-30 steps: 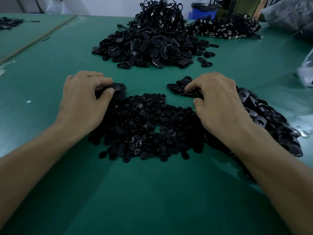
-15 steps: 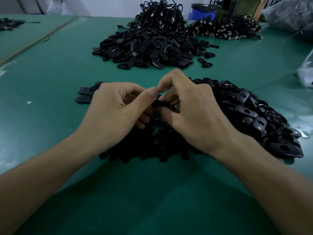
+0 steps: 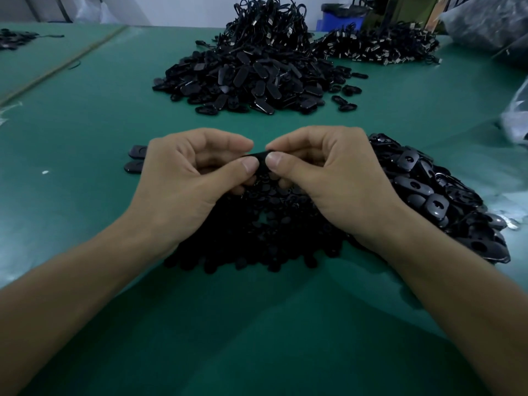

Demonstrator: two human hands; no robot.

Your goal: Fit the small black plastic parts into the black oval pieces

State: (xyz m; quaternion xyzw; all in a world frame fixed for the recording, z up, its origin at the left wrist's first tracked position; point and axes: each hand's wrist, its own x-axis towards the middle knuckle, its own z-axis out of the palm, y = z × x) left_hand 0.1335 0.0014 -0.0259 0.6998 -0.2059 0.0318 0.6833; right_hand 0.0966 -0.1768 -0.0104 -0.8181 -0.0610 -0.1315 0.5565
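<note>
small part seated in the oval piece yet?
Cannot tell. Both thumbs cover the oval piece, pinched between left hand and right hand; no joint shows.

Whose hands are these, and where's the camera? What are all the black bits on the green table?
No machine here, just a person working. The camera sits on the person's head and looks down at the hands. The left hand and the right hand meet in the middle, and their fingers pinch one black piece between them. I cannot see whether a small part is in it. Under the hands, on the green table, lies a heap of small black parts. Beside the right hand is a heap of black oval pieces with holes. Two more pieces lie by the left hand, and a bigger pile sits farther away.
</note>
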